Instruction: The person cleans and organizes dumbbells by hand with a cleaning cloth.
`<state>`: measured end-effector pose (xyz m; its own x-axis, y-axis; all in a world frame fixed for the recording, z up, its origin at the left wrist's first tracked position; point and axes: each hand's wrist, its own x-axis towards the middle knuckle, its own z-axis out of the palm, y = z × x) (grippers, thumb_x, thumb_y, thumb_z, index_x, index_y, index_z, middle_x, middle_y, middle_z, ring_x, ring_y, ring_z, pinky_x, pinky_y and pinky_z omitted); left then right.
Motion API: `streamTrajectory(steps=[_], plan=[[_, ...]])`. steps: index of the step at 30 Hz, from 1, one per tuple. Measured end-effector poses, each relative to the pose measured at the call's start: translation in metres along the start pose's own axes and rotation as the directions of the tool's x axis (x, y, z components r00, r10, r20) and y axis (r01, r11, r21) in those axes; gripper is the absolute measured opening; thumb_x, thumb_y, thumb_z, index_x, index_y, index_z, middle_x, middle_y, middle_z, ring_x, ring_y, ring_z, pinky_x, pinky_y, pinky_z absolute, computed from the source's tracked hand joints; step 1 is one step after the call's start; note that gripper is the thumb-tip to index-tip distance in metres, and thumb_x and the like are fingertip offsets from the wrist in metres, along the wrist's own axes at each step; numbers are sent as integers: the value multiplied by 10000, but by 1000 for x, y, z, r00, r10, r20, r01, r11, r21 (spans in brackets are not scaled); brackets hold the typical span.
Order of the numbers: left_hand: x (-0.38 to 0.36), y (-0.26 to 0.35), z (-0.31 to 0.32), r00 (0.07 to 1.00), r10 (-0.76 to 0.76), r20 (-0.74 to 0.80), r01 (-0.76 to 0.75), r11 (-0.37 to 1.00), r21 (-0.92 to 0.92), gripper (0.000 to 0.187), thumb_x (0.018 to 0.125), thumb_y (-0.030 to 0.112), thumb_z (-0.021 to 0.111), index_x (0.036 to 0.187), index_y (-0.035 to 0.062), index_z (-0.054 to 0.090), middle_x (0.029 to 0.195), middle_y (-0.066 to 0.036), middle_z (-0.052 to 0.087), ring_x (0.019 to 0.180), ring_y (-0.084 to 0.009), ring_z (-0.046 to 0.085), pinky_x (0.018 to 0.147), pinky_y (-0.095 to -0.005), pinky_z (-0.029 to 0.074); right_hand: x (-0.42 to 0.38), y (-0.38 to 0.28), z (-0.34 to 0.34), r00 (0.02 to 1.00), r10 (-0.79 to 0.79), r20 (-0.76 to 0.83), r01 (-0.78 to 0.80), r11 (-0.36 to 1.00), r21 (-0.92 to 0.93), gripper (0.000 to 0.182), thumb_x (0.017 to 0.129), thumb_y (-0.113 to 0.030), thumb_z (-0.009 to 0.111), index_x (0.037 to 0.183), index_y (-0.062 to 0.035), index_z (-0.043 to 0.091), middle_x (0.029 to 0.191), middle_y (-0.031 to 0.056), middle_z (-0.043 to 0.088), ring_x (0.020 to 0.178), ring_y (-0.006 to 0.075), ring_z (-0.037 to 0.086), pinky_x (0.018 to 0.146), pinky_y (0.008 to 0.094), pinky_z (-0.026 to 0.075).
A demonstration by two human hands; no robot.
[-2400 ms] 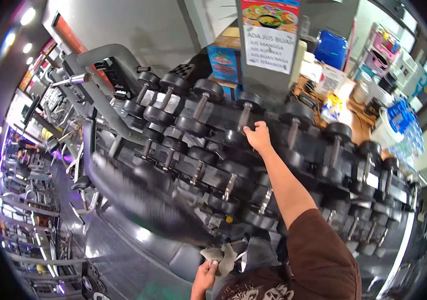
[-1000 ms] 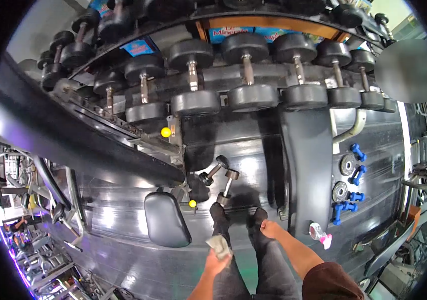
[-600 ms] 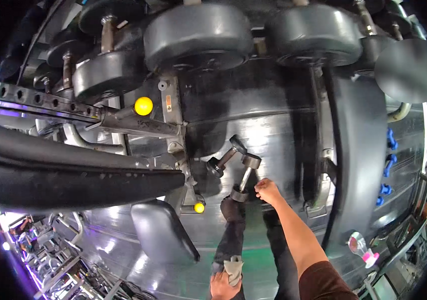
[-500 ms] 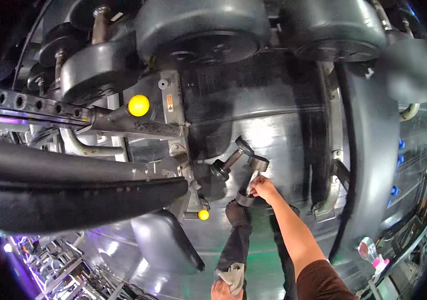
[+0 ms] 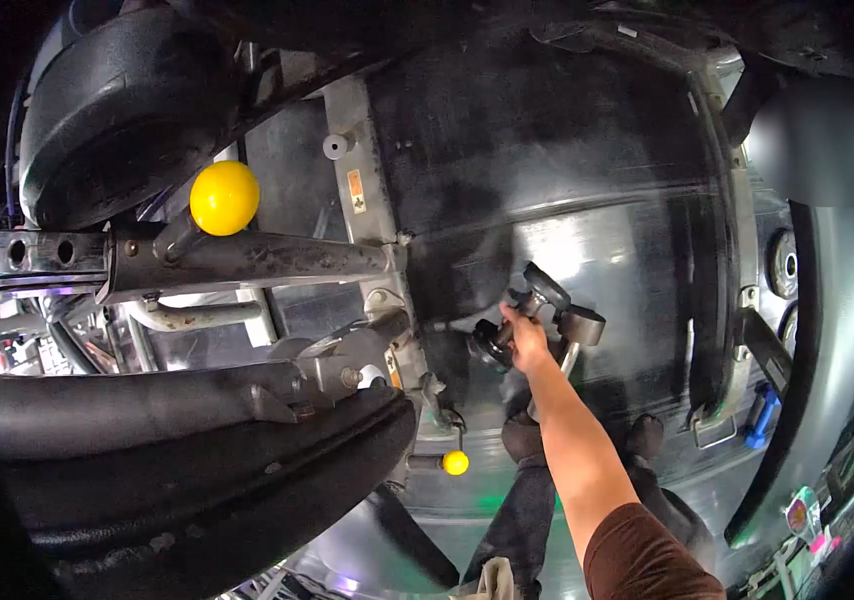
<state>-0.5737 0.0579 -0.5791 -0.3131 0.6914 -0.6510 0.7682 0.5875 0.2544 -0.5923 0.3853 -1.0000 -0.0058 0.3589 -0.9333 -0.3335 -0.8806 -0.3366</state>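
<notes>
My right hand [image 5: 527, 338] is closed around the handle of a small black dumbbell [image 5: 547, 288], which is at the floor, its two round heads showing either side of my fingers. Just right of it lies a second dumbbell [image 5: 581, 326] with a grey head and shiny handle; my forearm covers its lower part. At the bottom edge a light grey cloth [image 5: 496, 578] shows in front of my thigh. My left hand, which holds it, is almost wholly cut off by the frame.
A machine frame with a yellow knob [image 5: 225, 198] and a long black pad [image 5: 207, 480] fills the left side. A smaller yellow knob [image 5: 456, 463] sits low near my foot. To the right run a metal rail [image 5: 747, 250], a bench pad [image 5: 832, 330] and a blue dumbbell [image 5: 762, 418].
My right hand has let go of the grey-headed dumbbell and moved left onto the black one. The view has come closer to the floor, and my left hand has dropped mostly out of frame.
</notes>
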Motion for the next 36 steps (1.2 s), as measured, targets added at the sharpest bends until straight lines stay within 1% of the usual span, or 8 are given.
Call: streamTrajectory(steps=[10, 15, 18, 22, 25, 28, 30, 36], plan=[[-27, -14, 58, 962, 268, -48, -243, 924, 294, 579, 761, 356, 706, 1264, 93, 593, 1243, -194, 570, 1216, -426, 492, 976, -550, 405, -161, 12, -73, 955, 267, 130, -273, 962, 29, 275, 851, -227, 661, 697, -71, 496, 504, 42, 409, 385, 198, 422, 397, 368, 379], [-32, 20, 54, 977, 178, 120, -182, 983, 30, 568, 747, 380, 709, 1204, 59, 603, 1134, -194, 600, 1120, -411, 537, 963, -537, 429, -304, -29, -159, 930, 312, 195, -287, 947, -146, 474, 864, -310, 719, 555, -108, 423, 469, 52, 421, 403, 203, 464, 424, 367, 377], [-26, 36, 55, 983, 79, -166, -90, 994, -60, 451, 680, 387, 760, 952, 64, 603, 889, -136, 645, 817, -351, 623, 758, -461, 480, -407, -81, -192, 919, 311, 243, -272, 945, -182, 340, 876, -280, 718, 683, -76, 527, 590, 61, 546, 507, 195, 545, 499, 339, 447], [-43, 53, 32, 987, -138, -80, 63, 798, -599, 454, 750, 222, 708, 1134, 6, 600, 1028, -173, 674, 924, -344, 661, 811, -442, 526, -527, -144, -231, 951, 89, 297, 38, 918, -395, 198, 903, -159, 681, 757, -77, 575, 712, 39, 629, 609, 125, 596, 553, 285, 468], [-59, 54, -3, 953, -231, 195, 240, 184, -953, 417, 793, 105, 644, 1194, 9, 576, 1054, -148, 674, 914, -294, 676, 791, -406, 555, -619, -220, -247, 847, -77, 525, 418, 707, -570, 124, 914, -144, 628, 814, -82, 591, 660, -9, 578, 549, 82, 498, 495, 276, 401], [-96, 116, -114, 913, -299, 278, 342, 191, -920, 376, 811, 41, 602, 1184, 7, 575, 1011, -117, 669, 850, -246, 671, 732, -386, 565, -699, -265, -271, 894, -30, 447, 351, 666, -658, 197, 849, -150, 705, 1030, -80, 675, 815, 32, 668, 688, 155, 600, 641, 322, 489], [-117, 150, -170, 982, -87, 166, 166, -5, -986, 304, 815, 29, 586, 1117, -1, 581, 949, -116, 657, 822, -243, 658, 706, -396, 561, -749, -284, -274, 480, -517, 709, 877, 276, -393, 314, 809, -137, 749, 1106, -74, 670, 1133, 83, 683, 1058, 206, 630, 949, 362, 493], [-183, 290, -286, 974, 198, -110, -120, 44, -992, 302, 812, 76, 519, 1079, -30, 611, 800, -42, 633, 647, -151, 608, 556, -279, 495, -838, -296, -310, 469, -532, 705, 861, 96, -500, 374, 802, -259, 701, 1057, 8, 646, 978, 223, 686, 944, 360, 664, 835, 390, 522]])
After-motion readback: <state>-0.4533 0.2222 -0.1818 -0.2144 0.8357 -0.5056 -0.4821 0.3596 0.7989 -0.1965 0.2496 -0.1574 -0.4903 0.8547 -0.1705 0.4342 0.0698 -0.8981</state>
